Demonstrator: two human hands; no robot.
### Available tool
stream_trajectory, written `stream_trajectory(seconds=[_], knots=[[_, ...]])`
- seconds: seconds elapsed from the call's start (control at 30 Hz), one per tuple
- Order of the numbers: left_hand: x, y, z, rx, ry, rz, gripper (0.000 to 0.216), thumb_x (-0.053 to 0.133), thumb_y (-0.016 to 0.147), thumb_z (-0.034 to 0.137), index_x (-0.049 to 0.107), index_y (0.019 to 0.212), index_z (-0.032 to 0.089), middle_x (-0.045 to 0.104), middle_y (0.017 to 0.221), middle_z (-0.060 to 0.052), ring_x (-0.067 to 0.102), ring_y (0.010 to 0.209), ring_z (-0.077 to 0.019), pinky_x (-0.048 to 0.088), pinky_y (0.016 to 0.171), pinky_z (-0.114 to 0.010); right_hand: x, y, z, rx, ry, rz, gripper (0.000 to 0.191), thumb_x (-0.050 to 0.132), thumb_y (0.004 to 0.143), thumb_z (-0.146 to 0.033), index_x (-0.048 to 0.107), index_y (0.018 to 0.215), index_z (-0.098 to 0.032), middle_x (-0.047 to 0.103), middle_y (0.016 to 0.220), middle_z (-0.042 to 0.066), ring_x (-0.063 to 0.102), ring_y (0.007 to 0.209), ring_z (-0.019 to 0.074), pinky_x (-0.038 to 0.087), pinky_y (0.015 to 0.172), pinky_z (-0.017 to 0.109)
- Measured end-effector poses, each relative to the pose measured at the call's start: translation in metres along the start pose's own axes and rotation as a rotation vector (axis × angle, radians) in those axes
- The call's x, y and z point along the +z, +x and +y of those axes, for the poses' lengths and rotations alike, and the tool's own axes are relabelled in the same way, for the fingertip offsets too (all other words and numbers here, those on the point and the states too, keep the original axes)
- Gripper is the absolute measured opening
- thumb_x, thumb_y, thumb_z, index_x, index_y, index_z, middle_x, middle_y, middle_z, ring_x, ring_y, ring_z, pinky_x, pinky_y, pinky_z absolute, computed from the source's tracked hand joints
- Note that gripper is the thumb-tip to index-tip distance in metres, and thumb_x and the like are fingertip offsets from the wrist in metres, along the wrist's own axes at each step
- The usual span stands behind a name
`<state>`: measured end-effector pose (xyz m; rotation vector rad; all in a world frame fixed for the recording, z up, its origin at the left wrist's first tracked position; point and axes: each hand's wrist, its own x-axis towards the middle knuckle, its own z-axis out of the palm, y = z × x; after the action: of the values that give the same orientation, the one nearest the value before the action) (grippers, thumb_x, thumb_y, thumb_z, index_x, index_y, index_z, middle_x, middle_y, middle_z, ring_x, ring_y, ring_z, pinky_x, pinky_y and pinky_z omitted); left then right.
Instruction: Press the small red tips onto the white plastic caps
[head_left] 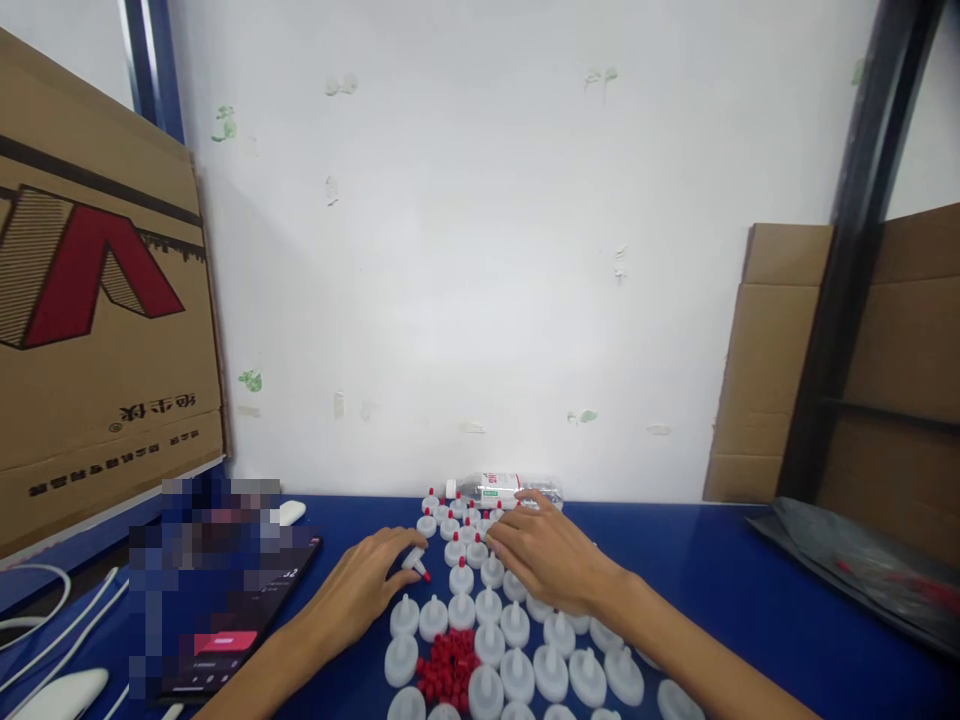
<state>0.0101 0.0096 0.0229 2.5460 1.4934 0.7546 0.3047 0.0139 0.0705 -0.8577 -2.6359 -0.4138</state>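
Note:
My left hand (367, 582) pinches a white nozzle cap (413, 559) between thumb and fingers, its red tip pointing down to the right. Over the rows of caps, my right hand (546, 552) reaches far forward with fingers bent; its fingertips are near the red-tipped caps, and what they hold, if anything, is hidden. Several white caps with red tips (455, 550) stand upright toward the back. Closer in are several white caps without red tips (517, 674). A pile of small red tips (448, 668) lies among them.
A clear plastic bottle (499, 488) lies against the wall behind the caps. On the left are a phone (247, 620), white cables (64, 640) and a big cardboard box (105, 300). A grey plastic bag (862, 570) lies at the right of the blue table (697, 570).

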Motion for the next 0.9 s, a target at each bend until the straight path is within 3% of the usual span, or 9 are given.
stream_trajectory(seconds=[0.13,0.23,0.3,0.47,0.6,0.7,0.8,0.9], knots=[[-0.004,0.001,0.001,-0.007,0.004,0.046,0.032,0.053,0.1,0.028,0.065,0.13,0.031,0.07,0.117,-0.004,0.07,0.103,-0.024,0.055,0.092,-0.036,-0.002,0.0,0.001,0.007,0.016,0.025,0.029,0.037,0.108,-0.024,0.063,0.097,-0.02,0.071,0.089,0.003,0.068,0.085,0.0192,0.034,0.107,0.044],[-0.009,0.001,0.01,0.0,0.004,0.091,0.029,0.046,0.104,0.034,0.07,0.118,0.028,0.067,0.115,-0.005,0.069,0.098,-0.0231,0.054,0.09,-0.036,-0.002,0.0,-0.002,0.003,0.032,0.042,0.022,0.042,0.107,-0.023,0.064,0.104,-0.022,0.073,0.093,0.003,0.068,0.09,0.0191,0.032,0.109,0.045],[-0.012,0.0,0.02,0.002,0.003,0.119,0.028,0.045,0.105,0.037,0.071,0.112,0.027,0.068,0.116,-0.005,0.068,0.102,-0.0247,0.052,0.094,-0.038,-0.002,0.0,-0.006,-0.004,0.04,0.052,0.019,0.046,0.106,-0.024,0.064,0.107,-0.022,0.073,0.096,0.003,0.068,0.092,0.0196,0.031,0.111,0.045],[-0.014,-0.007,0.047,-0.007,-0.194,0.19,0.023,0.043,0.107,0.039,0.061,0.12,0.031,0.071,0.117,-0.001,0.067,0.11,-0.0221,0.051,0.098,-0.037,-0.005,0.002,-0.02,-0.048,0.064,0.104,0.021,0.056,0.104,-0.036,0.06,0.12,-0.023,0.072,0.105,0.004,0.068,0.099,0.0234,0.036,0.109,0.047],[-0.008,-0.012,0.065,0.165,-0.231,0.336,0.016,0.052,0.104,0.035,0.066,0.104,0.029,0.069,0.119,-0.004,0.065,0.112,-0.0232,0.054,0.093,-0.034,-0.009,0.002,-0.032,-0.083,0.142,0.135,0.05,0.063,0.1,-0.046,0.046,0.141,-0.023,0.072,0.12,0.006,0.068,0.109,0.0244,0.032,0.116,0.048],[-0.007,-0.014,0.078,0.263,-0.233,0.482,0.016,0.057,0.102,0.032,0.071,0.096,0.027,0.066,0.108,-0.006,0.068,0.09,-0.019,0.057,0.077,-0.028,-0.008,0.001,-0.039,-0.099,0.202,0.166,0.071,0.064,0.098,-0.052,0.031,0.152,-0.019,0.064,0.139,0.008,0.065,0.119,0.0235,0.029,0.12,0.045],[-0.008,-0.017,0.088,0.331,-0.29,0.49,0.01,0.059,0.102,0.025,0.069,0.098,0.025,0.065,0.094,-0.002,0.067,0.08,-0.0157,0.055,0.072,-0.024,-0.005,0.002,-0.044,-0.137,0.182,0.223,0.067,0.061,0.1,-0.051,0.034,0.15,-0.016,0.059,0.145,0.01,0.064,0.121,0.0226,0.032,0.118,0.042],[-0.008,-0.019,0.088,0.426,-0.23,0.492,0.01,0.057,0.101,0.015,0.063,0.103,0.023,0.069,0.089,-0.001,0.066,0.08,-0.016,0.052,0.074,-0.026,-0.001,0.005,-0.045,-0.207,0.136,0.304,0.047,0.057,0.104,-0.043,0.047,0.14,-0.016,0.069,0.131,0.008,0.068,0.111,0.0195,0.037,0.112,0.038]])
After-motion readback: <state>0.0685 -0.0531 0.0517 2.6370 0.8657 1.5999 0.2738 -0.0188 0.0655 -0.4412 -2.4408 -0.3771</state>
